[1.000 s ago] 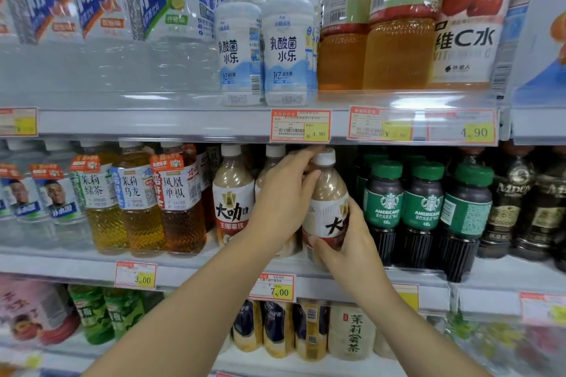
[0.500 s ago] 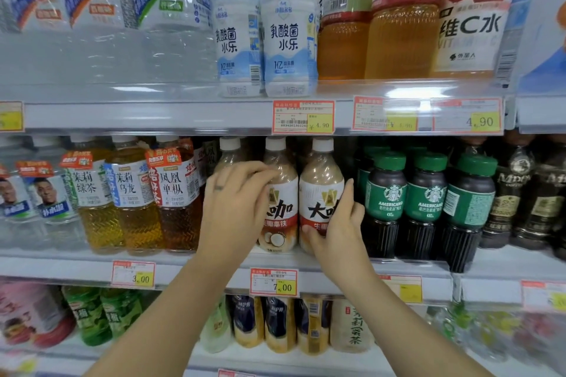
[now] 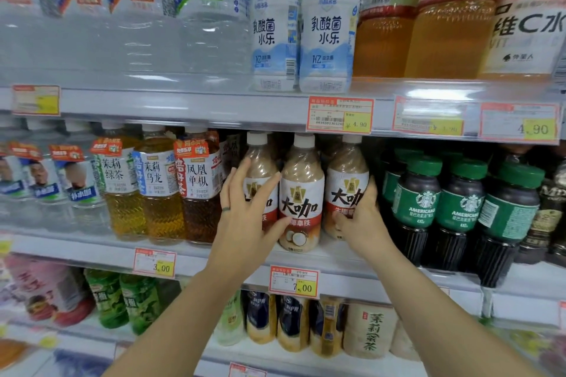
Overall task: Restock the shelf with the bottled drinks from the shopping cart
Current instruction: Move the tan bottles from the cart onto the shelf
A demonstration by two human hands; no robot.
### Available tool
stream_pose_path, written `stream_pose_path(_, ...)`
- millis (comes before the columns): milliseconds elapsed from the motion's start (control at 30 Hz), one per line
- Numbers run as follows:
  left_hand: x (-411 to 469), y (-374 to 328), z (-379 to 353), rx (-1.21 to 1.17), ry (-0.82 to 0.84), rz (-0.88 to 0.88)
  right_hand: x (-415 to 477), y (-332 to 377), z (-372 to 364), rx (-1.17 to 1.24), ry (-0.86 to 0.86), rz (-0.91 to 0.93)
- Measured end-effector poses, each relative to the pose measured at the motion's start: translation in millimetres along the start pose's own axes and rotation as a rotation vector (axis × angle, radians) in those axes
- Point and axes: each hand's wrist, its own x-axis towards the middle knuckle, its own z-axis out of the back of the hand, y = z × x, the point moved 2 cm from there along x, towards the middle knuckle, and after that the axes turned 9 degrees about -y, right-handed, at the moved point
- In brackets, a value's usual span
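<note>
Beige latte bottles [image 3: 301,193] line the shelf [image 3: 92,246] front edge; left hand [image 3: 245,223] grasps the left bottle [image 3: 260,168], right hand [image 3: 360,220] the right bottle [image 3: 347,180]. Probable step: alignment. Next: release, fetch cart stock.

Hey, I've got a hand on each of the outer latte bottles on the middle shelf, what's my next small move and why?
Probably nudge both level with the middle latte bottle, then let go. Your left hand grips the left latte bottle, your right hand the right latte bottle, and all three stand upright on the shelf.
</note>
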Motion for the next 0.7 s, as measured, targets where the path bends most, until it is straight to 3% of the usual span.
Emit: stream_pose_path(700,-1,-3,-1,0.008,0.012,-0.001,2,11,5,-0.095,0.071,0.008)
